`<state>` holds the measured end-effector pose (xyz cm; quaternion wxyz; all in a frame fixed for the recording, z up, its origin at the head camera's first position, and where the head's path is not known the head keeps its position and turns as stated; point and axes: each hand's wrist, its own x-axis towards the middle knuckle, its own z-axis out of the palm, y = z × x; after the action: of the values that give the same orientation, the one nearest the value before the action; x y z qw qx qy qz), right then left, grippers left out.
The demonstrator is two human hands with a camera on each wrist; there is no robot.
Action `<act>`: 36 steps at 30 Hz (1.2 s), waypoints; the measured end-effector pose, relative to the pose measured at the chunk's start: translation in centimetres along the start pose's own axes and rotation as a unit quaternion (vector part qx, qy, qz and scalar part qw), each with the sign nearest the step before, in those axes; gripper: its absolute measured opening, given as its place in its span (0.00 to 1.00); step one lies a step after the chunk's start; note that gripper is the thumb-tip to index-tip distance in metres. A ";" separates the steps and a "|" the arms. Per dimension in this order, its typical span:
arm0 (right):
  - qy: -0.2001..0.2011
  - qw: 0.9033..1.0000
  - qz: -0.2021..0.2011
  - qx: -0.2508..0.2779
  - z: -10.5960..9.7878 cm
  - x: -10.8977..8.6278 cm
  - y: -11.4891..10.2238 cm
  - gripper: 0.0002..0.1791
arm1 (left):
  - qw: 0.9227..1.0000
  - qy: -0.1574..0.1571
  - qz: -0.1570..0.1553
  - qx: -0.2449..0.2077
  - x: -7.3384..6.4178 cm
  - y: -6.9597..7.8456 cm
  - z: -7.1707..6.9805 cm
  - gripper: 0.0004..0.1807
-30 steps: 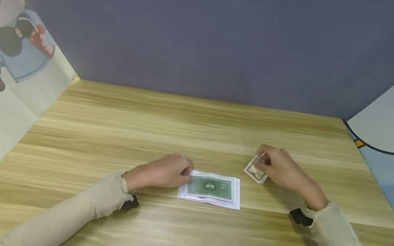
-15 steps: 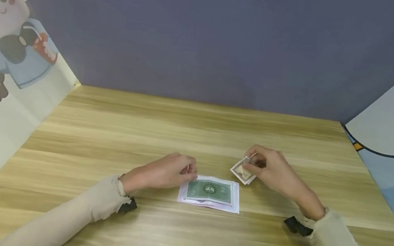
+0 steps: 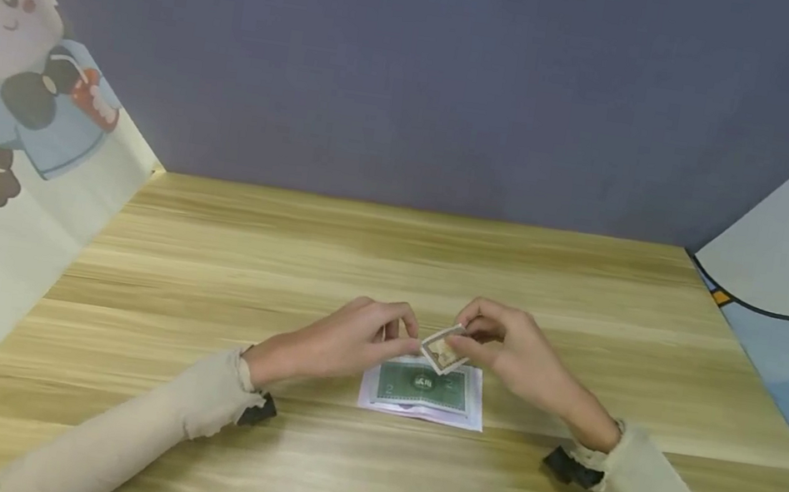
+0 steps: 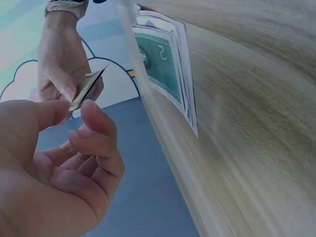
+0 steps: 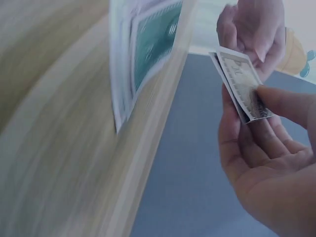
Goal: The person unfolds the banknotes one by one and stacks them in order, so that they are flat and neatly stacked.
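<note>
My right hand (image 3: 523, 356) pinches a small folded brownish banknote (image 3: 444, 348) between thumb and fingers, above the table. The right wrist view shows its folded layers slightly parted at one end. Close to the near corner of that note is my left hand (image 3: 359, 335). In the left wrist view its thumb (image 4: 52, 112) and index finger stand a little apart around the corner; whether they touch it is hard to tell. Below both hands lies a green banknote (image 3: 412, 393) marked 2, on top of larger pale purple-edged notes (image 3: 472, 421).
The wood-grain table (image 3: 251, 243) runs back to a dark blue-grey panel (image 3: 434, 75). Cartoon-printed sheets (image 3: 24, 76) stand at the left and right sides. A black strap (image 3: 571, 468) shows at the right sleeve.
My right hand has carried the folded banknote leftward over the green note. My left hand has lifted slightly off the stack, its thumb and index finger extending toward the folded note.
</note>
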<state>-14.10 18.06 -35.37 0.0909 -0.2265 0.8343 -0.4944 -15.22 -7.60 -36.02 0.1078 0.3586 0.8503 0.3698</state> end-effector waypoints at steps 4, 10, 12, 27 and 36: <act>0.006 0.999 -0.015 0.050 0.6 -0.3 -0.4 0.07 | 1.000 0.003 0.015 -0.010 -0.2 0.3 0.0 0.07; -0.001 0.992 -0.031 0.121 1.3 -0.5 -0.6 0.07 | 0.997 0.027 0.048 -0.052 -0.7 0.2 0.4 0.06; -0.003 0.991 -0.034 0.129 1.5 -0.6 -0.6 0.07 | 0.996 0.038 0.050 -0.068 -0.8 0.2 0.5 0.06; -0.006 0.981 0.009 0.192 2.0 -0.5 -0.2 0.21 | 0.989 0.040 0.047 -0.132 -1.6 1.0 -0.4 0.07; -0.102 0.958 0.050 0.265 2.9 -0.6 -0.6 0.20 | 0.988 0.011 0.062 -0.143 -1.7 1.2 -0.2 0.07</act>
<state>-12.28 15.84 -36.33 0.2565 -0.2018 0.6699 -0.6669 -13.50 -8.31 -35.13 0.1255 0.3873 0.7658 0.4978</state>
